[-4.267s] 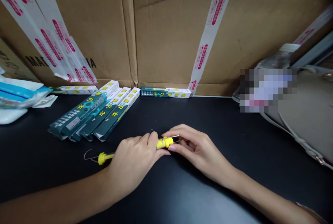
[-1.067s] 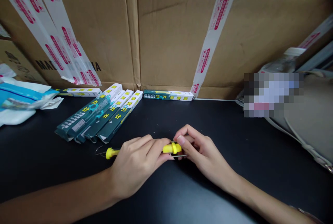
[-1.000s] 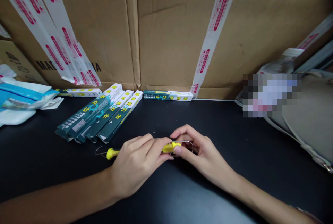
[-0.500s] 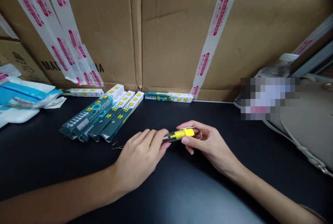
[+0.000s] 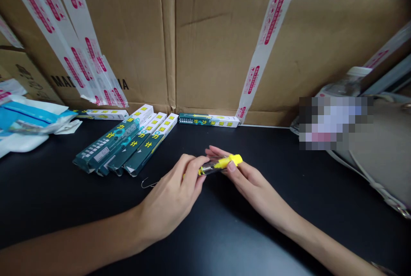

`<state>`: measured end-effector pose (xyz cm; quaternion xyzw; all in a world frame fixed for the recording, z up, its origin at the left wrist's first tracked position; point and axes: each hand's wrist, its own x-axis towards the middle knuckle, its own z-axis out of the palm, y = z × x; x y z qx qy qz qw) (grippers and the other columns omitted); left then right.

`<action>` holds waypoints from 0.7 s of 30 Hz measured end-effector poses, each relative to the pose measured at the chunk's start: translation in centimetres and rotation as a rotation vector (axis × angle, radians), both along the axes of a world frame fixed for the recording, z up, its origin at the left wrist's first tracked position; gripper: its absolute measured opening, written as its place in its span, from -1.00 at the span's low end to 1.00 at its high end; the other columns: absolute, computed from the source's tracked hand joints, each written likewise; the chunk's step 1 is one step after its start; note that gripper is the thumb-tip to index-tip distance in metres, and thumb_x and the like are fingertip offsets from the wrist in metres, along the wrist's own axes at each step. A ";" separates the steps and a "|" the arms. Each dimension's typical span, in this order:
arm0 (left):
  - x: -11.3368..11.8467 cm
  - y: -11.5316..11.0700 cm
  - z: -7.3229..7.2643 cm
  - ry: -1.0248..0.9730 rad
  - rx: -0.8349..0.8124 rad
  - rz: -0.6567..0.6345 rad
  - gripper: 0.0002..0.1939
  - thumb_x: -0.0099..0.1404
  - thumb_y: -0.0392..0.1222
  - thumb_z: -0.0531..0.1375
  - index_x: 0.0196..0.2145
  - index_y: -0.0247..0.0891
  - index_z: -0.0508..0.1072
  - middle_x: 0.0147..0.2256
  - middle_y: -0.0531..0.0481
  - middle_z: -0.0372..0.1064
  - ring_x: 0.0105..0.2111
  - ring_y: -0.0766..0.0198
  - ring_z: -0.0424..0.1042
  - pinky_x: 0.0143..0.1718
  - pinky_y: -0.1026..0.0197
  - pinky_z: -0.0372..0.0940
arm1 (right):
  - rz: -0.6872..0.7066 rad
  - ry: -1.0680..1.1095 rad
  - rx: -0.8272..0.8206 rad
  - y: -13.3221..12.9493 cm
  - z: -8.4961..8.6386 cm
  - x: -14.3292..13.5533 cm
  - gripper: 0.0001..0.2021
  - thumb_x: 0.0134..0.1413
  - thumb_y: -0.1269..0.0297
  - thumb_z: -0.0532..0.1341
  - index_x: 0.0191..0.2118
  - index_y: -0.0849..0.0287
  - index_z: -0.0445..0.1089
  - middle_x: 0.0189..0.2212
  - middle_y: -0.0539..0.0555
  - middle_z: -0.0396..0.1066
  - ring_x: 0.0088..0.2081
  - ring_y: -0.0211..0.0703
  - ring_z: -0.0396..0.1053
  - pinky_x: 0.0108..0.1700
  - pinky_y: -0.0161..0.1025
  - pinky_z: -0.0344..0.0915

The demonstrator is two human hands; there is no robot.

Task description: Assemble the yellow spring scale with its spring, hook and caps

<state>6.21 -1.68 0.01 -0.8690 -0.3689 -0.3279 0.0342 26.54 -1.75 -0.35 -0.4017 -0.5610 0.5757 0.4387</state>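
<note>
Near the middle of the black table, my left hand [image 5: 175, 194] is closed around the clear body of a slim instrument with yellow parts [image 5: 208, 168]. A thin metal hook [image 5: 147, 183] sticks out past the left side of that hand. My right hand [image 5: 248, 177] grips the instrument's yellow end [image 5: 234, 159], with the thumb on its near side and the fingers behind it. Part of the instrument's body is hidden under my left fingers.
Several dark green and white narrow boxes [image 5: 147, 147] lie left of centre; another box [image 5: 208, 120] lies along the large cardboard [image 5: 218, 53]. Blue and white packaging [image 5: 32, 115] is at the left. A bottle [image 5: 349, 83] and a grey bag [image 5: 379, 147] are at the right.
My right hand has moved slightly left along the instrument, its thumb now on the yellow end. My left fingers have shifted, showing more yellow. The metal loop at the right no longer shows.
</note>
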 end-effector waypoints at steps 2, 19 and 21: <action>0.0 0.1 0.0 0.020 0.042 0.023 -0.79 0.48 -0.30 0.03 0.04 -0.28 0.30 -0.23 -0.09 0.41 -0.33 0.17 0.56 -0.34 0.15 0.51 | 0.047 0.237 -0.126 -0.3 0.0 -0.8 -0.51 0.26 -0.02 0.24 0.23 0.04 0.32 0.18 0.11 0.41 0.22 -0.04 0.33 0.38 0.01 0.06; 1.5 9.8 5.9 0.187 -0.025 -0.009 -0.69 0.47 -0.39 0.05 0.07 -0.22 0.44 -0.11 -0.08 0.53 -0.15 0.21 0.54 -0.12 0.18 0.42 | -0.181 0.625 -0.377 2.6 0.3 2.5 -0.78 0.24 0.20 0.29 -0.05 0.02 0.28 0.02 0.21 0.53 0.00 0.21 0.55 0.17 0.29 0.32; 2.5 12.8 5.2 0.245 -0.038 -0.001 -0.63 0.43 -0.37 0.13 0.16 -0.28 0.37 -0.06 -0.17 0.54 -0.08 0.10 0.53 -0.10 0.11 0.42 | -0.189 0.655 -0.385 3.1 0.5 3.4 -0.81 0.28 0.22 0.24 -0.06 -0.04 0.24 0.04 0.20 0.51 0.02 0.21 0.54 0.17 0.32 0.31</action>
